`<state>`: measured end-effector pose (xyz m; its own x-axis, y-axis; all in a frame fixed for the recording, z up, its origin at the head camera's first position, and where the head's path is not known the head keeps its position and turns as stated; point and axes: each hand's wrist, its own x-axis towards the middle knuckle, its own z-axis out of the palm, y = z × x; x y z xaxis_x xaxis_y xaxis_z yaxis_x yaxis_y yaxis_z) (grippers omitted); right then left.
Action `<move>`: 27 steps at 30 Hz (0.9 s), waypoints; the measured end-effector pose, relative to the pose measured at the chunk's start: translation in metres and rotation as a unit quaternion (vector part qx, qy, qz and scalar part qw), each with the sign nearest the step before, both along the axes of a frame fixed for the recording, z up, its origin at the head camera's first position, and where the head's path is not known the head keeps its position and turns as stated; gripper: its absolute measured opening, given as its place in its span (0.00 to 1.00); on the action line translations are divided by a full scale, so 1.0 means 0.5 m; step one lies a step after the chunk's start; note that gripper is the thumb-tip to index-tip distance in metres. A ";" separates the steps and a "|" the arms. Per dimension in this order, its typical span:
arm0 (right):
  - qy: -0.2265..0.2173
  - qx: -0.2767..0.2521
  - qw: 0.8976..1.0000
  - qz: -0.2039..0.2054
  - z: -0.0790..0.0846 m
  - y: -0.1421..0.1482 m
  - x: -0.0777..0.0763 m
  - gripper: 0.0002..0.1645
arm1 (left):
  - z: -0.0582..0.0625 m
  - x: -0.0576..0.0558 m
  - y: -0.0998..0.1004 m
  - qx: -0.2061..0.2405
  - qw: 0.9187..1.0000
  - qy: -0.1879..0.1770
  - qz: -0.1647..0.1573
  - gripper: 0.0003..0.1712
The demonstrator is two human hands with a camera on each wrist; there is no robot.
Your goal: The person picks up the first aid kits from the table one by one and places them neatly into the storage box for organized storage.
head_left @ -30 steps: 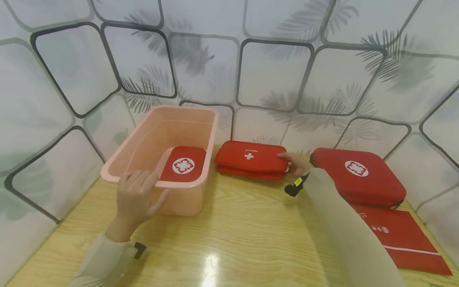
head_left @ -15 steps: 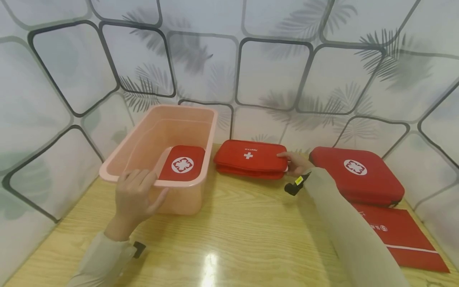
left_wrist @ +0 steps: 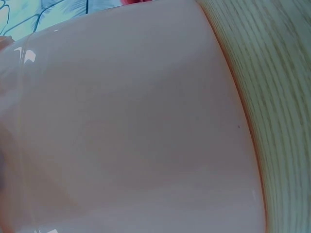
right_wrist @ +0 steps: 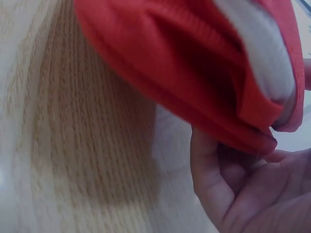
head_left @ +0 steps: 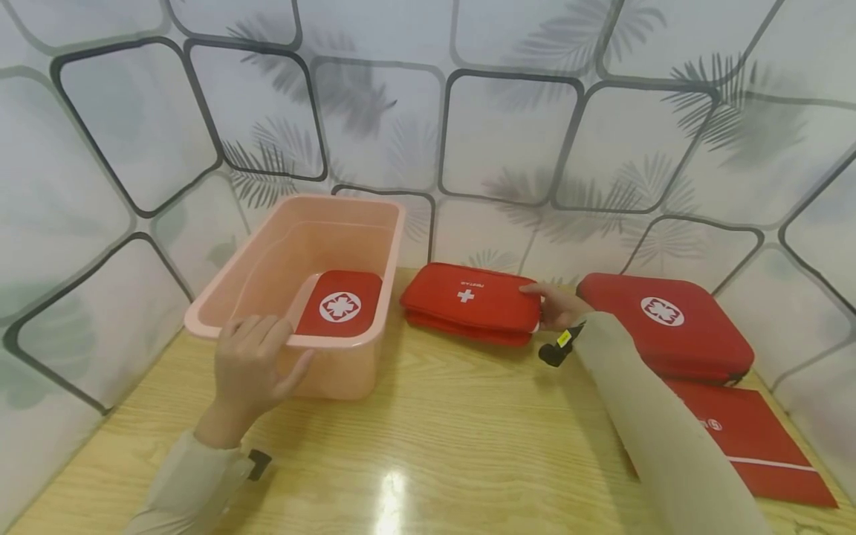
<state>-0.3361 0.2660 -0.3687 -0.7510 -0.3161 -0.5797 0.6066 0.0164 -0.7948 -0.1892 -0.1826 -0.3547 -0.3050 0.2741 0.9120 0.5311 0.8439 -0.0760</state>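
Observation:
My left hand (head_left: 250, 369) grips the near rim of a pink plastic tub (head_left: 341, 383), fingers hooked over the edge and thumb outside. The tub's outer wall (left_wrist: 141, 121) fills most of the left wrist view. Inside the tub lies a red case with a white emblem (head_left: 339, 306). My right hand (head_left: 558, 308) holds the right end of a soft red first-aid bag (head_left: 464, 303) with a white cross. In the right wrist view, fingers (right_wrist: 206, 170) curl under the bag's end (right_wrist: 165, 63), where white material shows in a gap between red layers.
To the right of that hand sits a larger red case (head_left: 669, 327) with a white emblem. A flat red pouch (head_left: 756, 438) with a white stripe lies nearer, partly behind the right sleeve. A patterned wall (head_left: 508, 141) bounds the wooden table (head_left: 455, 431).
The right end of the first-aid bag has shifted slightly right and nearer, along with my right hand. My left hand keeps its grip on the tub rim.

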 end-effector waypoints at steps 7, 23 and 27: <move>0.003 0.009 1.000 0.000 -0.005 -0.003 0.005 0.30 | -0.003 0.001 0.000 0.000 1.000 -0.003 -0.001 0.33; -0.020 -0.104 0.994 -0.008 -0.065 0.055 -0.031 0.65 | -0.002 0.007 -0.001 0.000 1.000 -0.004 -0.001 0.33; -0.069 -0.131 0.988 -0.042 -0.026 0.021 0.000 0.58 | -0.003 0.007 -0.002 0.000 1.000 -0.002 -0.001 0.33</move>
